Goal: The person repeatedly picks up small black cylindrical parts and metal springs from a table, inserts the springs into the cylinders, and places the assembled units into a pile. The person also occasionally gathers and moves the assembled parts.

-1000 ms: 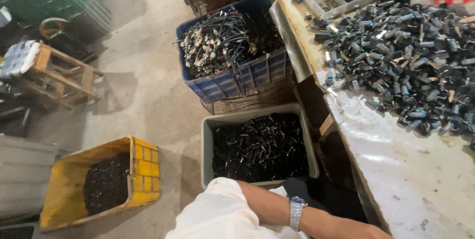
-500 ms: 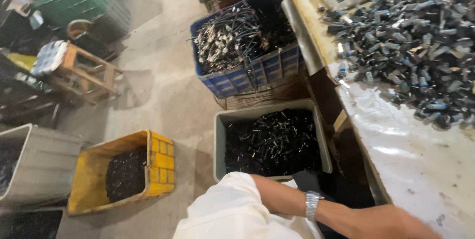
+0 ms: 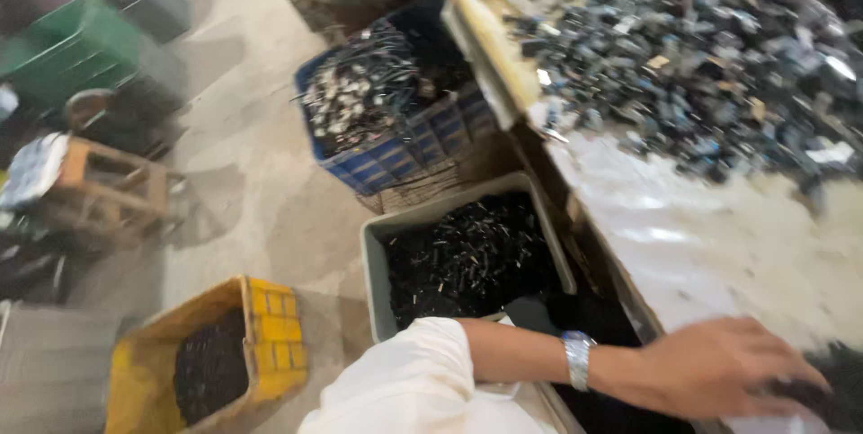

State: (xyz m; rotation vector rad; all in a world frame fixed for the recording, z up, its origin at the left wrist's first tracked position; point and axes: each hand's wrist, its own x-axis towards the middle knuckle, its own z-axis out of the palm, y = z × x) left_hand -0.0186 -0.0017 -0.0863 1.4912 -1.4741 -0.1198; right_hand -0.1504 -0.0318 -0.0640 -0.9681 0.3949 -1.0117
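My left hand (image 3: 719,367) reaches to the right across the white tabletop (image 3: 719,245), with a silver wristwatch (image 3: 577,359) on the wrist and a white sleeve (image 3: 413,385) behind it. Its fingers are bent over a blurred clump of small dark parts (image 3: 831,389) at the table's near right corner. The blur hides whether the hand grips them. A big heap of dark metal parts (image 3: 710,66) covers the far part of the table. My right hand is out of view.
On the floor beside the table stand a grey bin of black parts (image 3: 382,290), a blue crate of metal pieces (image 3: 413,151) and a yellow crate (image 3: 270,335). Further left are a small wooden stool (image 3: 108,187) and a green crate (image 3: 72,48).
The view has swung and closed in on the table. My left hand has moved further right along the tabletop onto the dark parts at the corner.
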